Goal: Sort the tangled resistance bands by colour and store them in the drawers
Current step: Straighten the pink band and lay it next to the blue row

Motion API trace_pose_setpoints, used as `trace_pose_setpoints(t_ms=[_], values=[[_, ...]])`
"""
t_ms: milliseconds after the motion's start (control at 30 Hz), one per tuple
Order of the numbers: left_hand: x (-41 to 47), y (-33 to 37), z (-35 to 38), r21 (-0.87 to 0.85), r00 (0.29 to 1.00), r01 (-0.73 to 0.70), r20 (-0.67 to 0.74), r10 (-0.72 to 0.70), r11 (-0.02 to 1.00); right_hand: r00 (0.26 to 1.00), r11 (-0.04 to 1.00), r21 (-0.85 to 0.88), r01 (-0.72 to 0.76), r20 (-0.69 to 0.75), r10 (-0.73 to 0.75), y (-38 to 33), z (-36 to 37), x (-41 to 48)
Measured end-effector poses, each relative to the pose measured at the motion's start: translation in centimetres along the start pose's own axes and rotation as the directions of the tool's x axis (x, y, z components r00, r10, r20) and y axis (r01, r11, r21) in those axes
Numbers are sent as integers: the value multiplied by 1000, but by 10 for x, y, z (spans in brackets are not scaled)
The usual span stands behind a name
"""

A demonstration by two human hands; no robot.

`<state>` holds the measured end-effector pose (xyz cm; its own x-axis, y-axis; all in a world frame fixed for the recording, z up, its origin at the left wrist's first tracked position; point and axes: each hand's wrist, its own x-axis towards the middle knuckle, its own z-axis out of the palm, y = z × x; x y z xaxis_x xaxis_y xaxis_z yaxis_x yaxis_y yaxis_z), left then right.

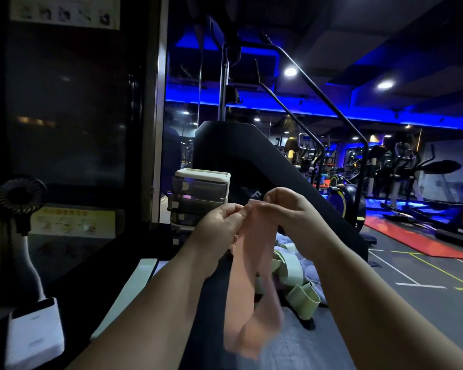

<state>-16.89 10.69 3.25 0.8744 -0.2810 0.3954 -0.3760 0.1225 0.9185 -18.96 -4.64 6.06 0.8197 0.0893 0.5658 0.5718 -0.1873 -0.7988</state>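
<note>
Step in hand: separating one band from the tangle; the pale pink flat rubber resistance band is held up in the centre of the frame and hangs as a blurred loop.
Left hand: fingers curled, pinching the pink band's top edge.
Right hand: fingers curled on the same top edge, just beside the left.
Remaining bands: a heap of pale green and whitish flat loops lies on the surface behind the pink band, right of centre.
Drawers: a small cream-topped unit of smoky translucent plastic drawers stands above and left of the hands; all look closed, though they are dim.
Next move: probably free the band fully, then open a drawer with one hand while the other keeps the band.
Surface: dark grey cloth-covered top across the lower frame, with a white boxy device at lower left.
Room: dim gym under blue lights; black stair machine at centre, red floor mat at right.
</note>
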Motion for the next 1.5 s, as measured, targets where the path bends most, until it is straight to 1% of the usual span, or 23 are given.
trace_pose_setpoints(t_ms=[100, 167, 267, 367, 467, 533, 633, 733, 800, 867, 967, 1067, 1100, 1167, 1233, 1333, 1500], values=[[-3, -2, 0, 16, 999, 18, 50, -19, 1000, 999, 1000, 15, 27, -28, -27, 2, -3, 2], [-6, -4, 2, 4, 999, 30, 43, -30, 1000, 998, 1000, 24, 15, -67, -14, 3, -2, 3], [-10, -4, 5, -4, 999, 31, -13, -31, 1000, 994, 998, 51, -37, -105, 43, 3, 3, 0], [-11, -9, 6, -4, 997, 18, -81, -19, 1000, 991, 983, 162, -88, -83, 102, 5, 8, -4], [-8, -14, 6, 10, 986, 4, -168, -3, 1000, 982, 962, 220, -161, -60, 178, 6, 11, -8], [-7, -16, 5, 8, 979, -6, -205, 7, 1000, 974, 960, 202, -197, -76, 216, 7, 11, -8], [-7, -18, 3, 22, 978, -18, -209, 22, 1000, 965, 961, 144, -234, -84, 248, 9, 10, -7], [-8, -19, 3, 22, 972, -29, -231, 33, 999, 938, 940, 144, -309, -115, 327, 11, 10, -4], [-8, -20, 4, 15, 971, -31, -239, 33, 999, 930, 934, 129, -334, -117, 349, 12, 11, -2], [-9, -21, 4, -9, 973, -26, -231, 23, 1000, 943, 948, 104, -301, -114, 312, 13, 13, 0], [-10, -23, 4, -40, 973, -25, -231, 15, 999, 950, 962, 106, -251, -162, 265, 12, 16, 4], [-14, -32, 5, -70, 987, 8, -159, -19, 998, 951, 970, 114, -215, -199, 235, 13, 22, 9], [-17, -37, 5, -47, 992, 21, -126, -27, 999, 950, 973, 113, -202, -217, 223, 13, 24, 11], [-22, -49, 5, 74, 995, 71, -78, -65, 995, 945, 977, 120, -178, -258, 203, 12, 26, 14], [-25, -63, 4, 160, 991, 127, -48, -121, 979, 937, 979, 144, -144, -299, 182, 10, 26, 16], [-30, -84, 3, 195, 980, 200, -46, -195, 960, 918, 984, 141, -105, -367, 151, 9, 24, 21], [-38, -103, 0, 222, 966, 258, -59, -252, 940, 878, 988, 133, -78, -461, 132, 16, 12, 31]])
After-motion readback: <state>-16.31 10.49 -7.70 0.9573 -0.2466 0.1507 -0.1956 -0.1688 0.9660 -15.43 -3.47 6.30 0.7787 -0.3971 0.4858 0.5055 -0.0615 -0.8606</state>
